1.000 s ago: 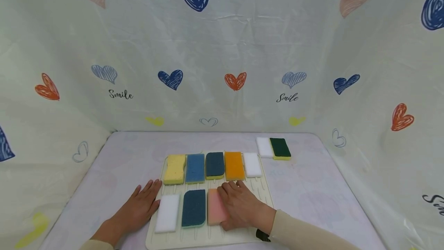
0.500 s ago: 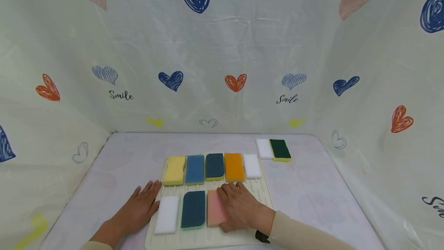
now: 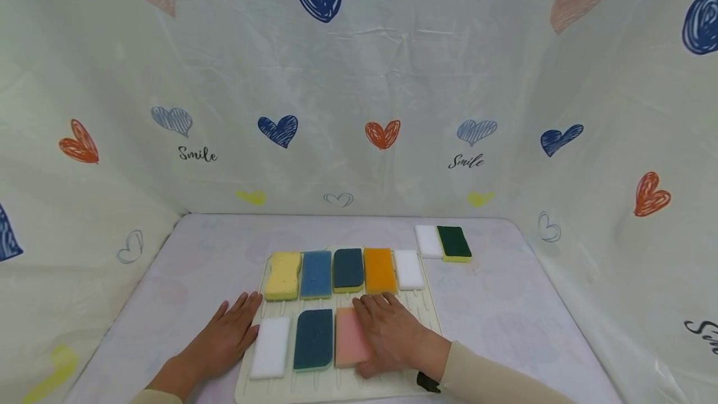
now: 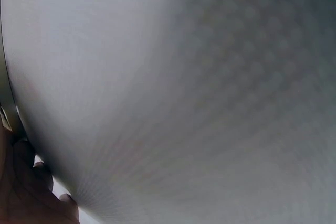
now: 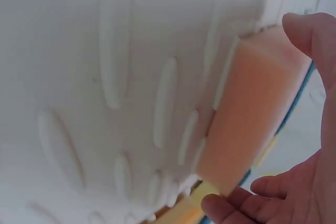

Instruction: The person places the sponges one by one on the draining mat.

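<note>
My right hand (image 3: 389, 332) spans the pink sponge (image 3: 349, 338) lengthwise on the cream ridged mat (image 3: 409, 379). In the right wrist view the thumb is at one end of this sponge (image 5: 247, 114) and the fingers at the other. My left hand (image 3: 224, 335) lies flat with straight fingers at the mat's left edge, fingertips close to its rim. Between the hands lie a white sponge (image 3: 270, 348) and a dark blue sponge (image 3: 313, 340). The left wrist view is mostly a blurred grey surface, with part of the hand (image 4: 37, 198) at lower left.
Along the mat's far side stand a yellow sponge (image 3: 283, 275), a blue one (image 3: 316, 274), a dark blue one (image 3: 348, 270), an orange one (image 3: 379, 270) and a white one (image 3: 409, 269). Another white sponge (image 3: 429, 242) and a green-and-yellow sponge (image 3: 454, 243) lie on the table (image 3: 505, 317) beyond.
The right thumb has shifted slightly at the pink sponge's near end and looks blurred. The view tilts a little; the left hand and the sponges stay in place.
</note>
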`<action>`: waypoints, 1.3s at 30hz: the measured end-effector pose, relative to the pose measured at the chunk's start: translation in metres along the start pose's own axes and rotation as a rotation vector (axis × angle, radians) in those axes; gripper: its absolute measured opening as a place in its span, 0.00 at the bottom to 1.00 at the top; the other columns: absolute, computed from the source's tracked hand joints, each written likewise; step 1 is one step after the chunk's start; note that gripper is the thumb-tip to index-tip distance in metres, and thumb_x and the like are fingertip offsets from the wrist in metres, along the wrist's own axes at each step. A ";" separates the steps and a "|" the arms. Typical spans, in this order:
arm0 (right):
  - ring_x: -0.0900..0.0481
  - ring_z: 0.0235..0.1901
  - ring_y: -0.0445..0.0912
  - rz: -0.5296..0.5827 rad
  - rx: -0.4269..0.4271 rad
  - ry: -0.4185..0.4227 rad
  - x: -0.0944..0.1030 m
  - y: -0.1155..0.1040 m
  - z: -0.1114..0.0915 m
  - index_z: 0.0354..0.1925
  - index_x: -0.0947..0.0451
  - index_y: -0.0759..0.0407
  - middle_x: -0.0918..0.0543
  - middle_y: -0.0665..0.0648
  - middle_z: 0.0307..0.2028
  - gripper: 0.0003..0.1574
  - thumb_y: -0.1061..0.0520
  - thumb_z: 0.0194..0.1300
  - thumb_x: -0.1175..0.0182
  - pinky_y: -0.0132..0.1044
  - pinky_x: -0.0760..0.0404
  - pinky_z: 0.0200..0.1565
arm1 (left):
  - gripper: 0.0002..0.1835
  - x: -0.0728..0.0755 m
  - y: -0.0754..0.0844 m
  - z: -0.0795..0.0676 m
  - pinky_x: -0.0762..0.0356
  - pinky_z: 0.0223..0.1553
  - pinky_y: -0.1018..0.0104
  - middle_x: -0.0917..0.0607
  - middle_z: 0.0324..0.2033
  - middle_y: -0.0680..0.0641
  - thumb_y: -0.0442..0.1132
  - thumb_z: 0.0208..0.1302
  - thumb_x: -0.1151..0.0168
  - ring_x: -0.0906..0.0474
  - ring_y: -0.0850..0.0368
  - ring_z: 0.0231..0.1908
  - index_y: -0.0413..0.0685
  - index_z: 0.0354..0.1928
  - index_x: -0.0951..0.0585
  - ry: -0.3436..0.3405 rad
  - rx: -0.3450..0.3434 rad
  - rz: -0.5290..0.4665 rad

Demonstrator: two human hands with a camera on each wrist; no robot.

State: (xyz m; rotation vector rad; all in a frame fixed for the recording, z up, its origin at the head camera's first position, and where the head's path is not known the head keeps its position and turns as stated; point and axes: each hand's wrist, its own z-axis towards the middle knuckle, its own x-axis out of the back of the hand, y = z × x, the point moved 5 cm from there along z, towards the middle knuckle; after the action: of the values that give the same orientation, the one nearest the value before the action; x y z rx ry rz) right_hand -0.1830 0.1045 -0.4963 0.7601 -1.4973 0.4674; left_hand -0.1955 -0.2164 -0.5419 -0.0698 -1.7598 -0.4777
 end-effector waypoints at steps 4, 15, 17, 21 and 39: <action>0.27 0.70 0.52 0.033 -0.024 -0.002 0.008 0.018 -0.005 0.79 0.38 0.61 0.27 0.59 0.73 0.72 0.11 0.58 0.44 0.55 0.30 0.73 | 0.38 0.001 0.001 0.001 0.48 0.76 0.27 0.36 0.80 0.36 0.53 0.82 0.47 0.43 0.33 0.80 0.39 0.82 0.41 0.004 -0.002 0.008; 0.23 0.66 0.60 -0.086 -0.166 0.152 0.034 0.113 -0.025 0.74 0.33 0.68 0.23 0.66 0.68 0.69 0.22 0.55 0.28 0.63 0.30 0.72 | 0.36 0.002 0.001 0.002 0.44 0.74 0.27 0.33 0.78 0.35 0.50 0.82 0.46 0.39 0.32 0.78 0.38 0.81 0.39 0.044 -0.037 0.004; 0.24 0.66 0.61 -0.152 -0.186 0.159 0.035 0.135 -0.029 0.74 0.33 0.70 0.23 0.67 0.68 0.69 0.24 0.54 0.26 0.63 0.30 0.72 | 0.36 0.001 0.001 0.001 0.44 0.74 0.27 0.34 0.78 0.35 0.50 0.81 0.45 0.40 0.33 0.78 0.38 0.81 0.39 0.038 -0.029 0.000; 0.26 0.69 0.61 -0.248 -0.221 0.148 0.029 0.176 -0.037 0.74 0.33 0.71 0.24 0.68 0.69 0.69 0.27 0.53 0.23 0.64 0.29 0.71 | 0.36 0.001 -0.001 0.001 0.45 0.75 0.27 0.34 0.78 0.36 0.51 0.81 0.45 0.40 0.33 0.79 0.39 0.81 0.39 0.041 -0.015 0.000; 0.37 0.77 0.66 -0.248 -0.374 -0.119 -0.020 0.272 -0.059 0.77 0.39 0.71 0.33 0.70 0.77 0.67 0.35 0.56 0.23 0.71 0.42 0.75 | 0.36 0.002 0.000 -0.001 0.42 0.74 0.29 0.32 0.78 0.37 0.51 0.81 0.45 0.38 0.34 0.78 0.39 0.81 0.38 0.065 -0.041 0.031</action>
State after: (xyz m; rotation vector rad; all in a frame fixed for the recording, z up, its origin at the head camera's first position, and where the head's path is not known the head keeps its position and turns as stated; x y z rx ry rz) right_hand -0.3335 0.3385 -0.4677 0.6717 -1.5184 -0.0469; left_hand -0.1950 -0.2171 -0.5400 -0.1091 -1.6831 -0.4883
